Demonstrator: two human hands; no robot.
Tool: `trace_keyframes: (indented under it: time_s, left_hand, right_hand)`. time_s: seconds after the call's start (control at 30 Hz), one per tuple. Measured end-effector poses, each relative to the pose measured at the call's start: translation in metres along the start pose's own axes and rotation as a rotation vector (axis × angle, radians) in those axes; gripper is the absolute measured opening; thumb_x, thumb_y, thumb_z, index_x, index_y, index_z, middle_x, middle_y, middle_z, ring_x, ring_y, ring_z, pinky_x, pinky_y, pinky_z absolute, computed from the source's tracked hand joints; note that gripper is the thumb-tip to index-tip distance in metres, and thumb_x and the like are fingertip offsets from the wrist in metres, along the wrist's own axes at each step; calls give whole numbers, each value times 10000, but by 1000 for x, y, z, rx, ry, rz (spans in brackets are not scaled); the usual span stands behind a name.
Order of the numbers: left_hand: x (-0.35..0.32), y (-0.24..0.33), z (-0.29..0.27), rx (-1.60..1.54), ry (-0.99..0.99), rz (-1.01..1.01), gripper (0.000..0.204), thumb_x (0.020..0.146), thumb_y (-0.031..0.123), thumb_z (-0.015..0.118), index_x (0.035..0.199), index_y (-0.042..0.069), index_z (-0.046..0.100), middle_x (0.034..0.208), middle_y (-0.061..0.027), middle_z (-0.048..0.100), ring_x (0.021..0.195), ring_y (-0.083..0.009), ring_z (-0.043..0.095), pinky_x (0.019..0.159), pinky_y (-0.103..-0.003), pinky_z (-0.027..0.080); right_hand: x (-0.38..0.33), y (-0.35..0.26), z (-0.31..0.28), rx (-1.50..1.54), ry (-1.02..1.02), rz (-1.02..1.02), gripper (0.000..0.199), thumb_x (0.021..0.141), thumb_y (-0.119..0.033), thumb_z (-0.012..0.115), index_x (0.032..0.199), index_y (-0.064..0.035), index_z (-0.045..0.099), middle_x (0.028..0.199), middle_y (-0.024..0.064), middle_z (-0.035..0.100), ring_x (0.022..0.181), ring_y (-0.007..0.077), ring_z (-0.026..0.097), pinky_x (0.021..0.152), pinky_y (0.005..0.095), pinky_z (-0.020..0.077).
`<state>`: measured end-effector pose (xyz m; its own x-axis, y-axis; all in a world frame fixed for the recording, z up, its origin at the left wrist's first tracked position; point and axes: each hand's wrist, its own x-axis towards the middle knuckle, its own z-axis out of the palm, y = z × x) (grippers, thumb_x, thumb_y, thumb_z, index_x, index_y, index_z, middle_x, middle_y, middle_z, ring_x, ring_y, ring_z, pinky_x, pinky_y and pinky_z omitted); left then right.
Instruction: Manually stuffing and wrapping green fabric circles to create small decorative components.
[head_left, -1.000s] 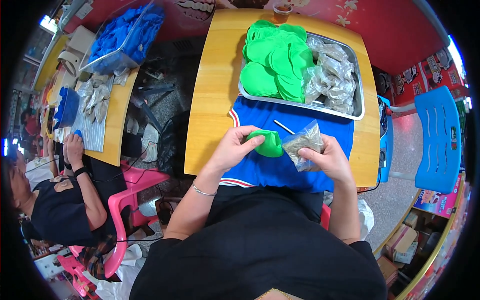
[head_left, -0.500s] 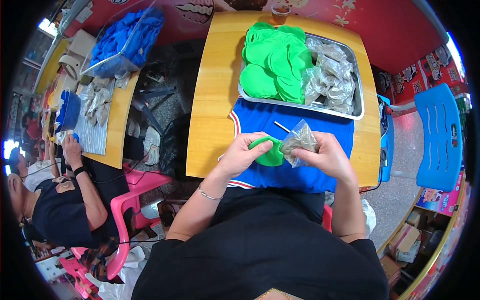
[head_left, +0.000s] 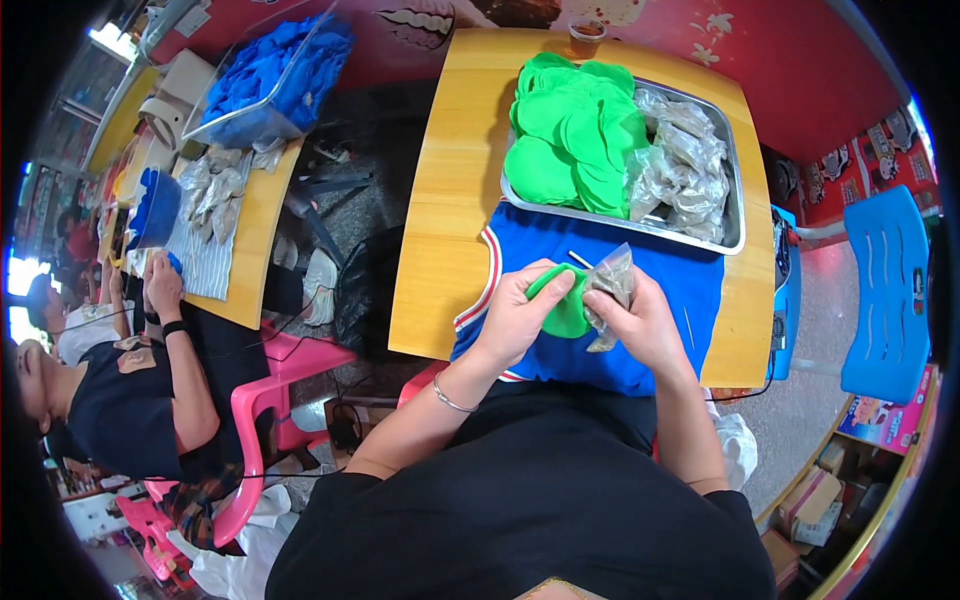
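Tray (head_left: 737, 236) behind cloth (head_left: 660, 345) on table (head_left: 450, 230)

A round green felt piece (head_left: 562, 308) sits just right of frame centre, folded over; touching its right edge, a small clear plastic bag (head_left: 610, 285) of greyish contents stands tilted.

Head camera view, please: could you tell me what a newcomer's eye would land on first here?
First, the metal tray at the far side of the wooden table, piled with bright green pads on its left and clear packets on its right. Nearer, over a blue cloth, the left hand holds a green pad against a clear packet in the right hand.
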<state>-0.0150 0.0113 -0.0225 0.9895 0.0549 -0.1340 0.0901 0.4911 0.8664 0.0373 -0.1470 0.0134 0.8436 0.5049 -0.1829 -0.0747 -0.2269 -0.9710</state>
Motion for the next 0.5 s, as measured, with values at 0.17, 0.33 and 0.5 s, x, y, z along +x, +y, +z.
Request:
trace_keyframes:
  time_s: [0.17, 0.33, 0.5]
  left_hand:
    - [-2, -1, 2, -40, 41, 13, 220, 911, 172, 553, 893, -26, 646, 839, 5, 529, 730, -47, 512, 653, -193, 417]
    - [-4, 0, 11, 14, 73, 104, 206, 904, 155, 562, 941, -28, 651, 862, 0, 499, 752, -49, 500, 660, -195, 409]
    - [-5, -2, 13, 97, 89, 159, 185, 893, 129, 573, 954, -27, 653, 855, -6, 488, 806, -61, 486, 718, -206, 400]
  right_hand:
    - [3, 4, 2, -110, 31, -171, 201, 786, -113, 653, 937, 7, 595, 827, 70, 626, 729, 118, 586, 650, 262, 462]
    - [1, 4, 10, 60, 34, -93, 195, 778, -78, 647, 950, 1, 602, 881, 58, 621, 785, 94, 575, 686, 252, 463]
    - [0, -4, 18, 345, 112, -16, 185, 771, -51, 644, 944, -1, 604, 869, 31, 618, 787, 75, 566, 695, 243, 467]
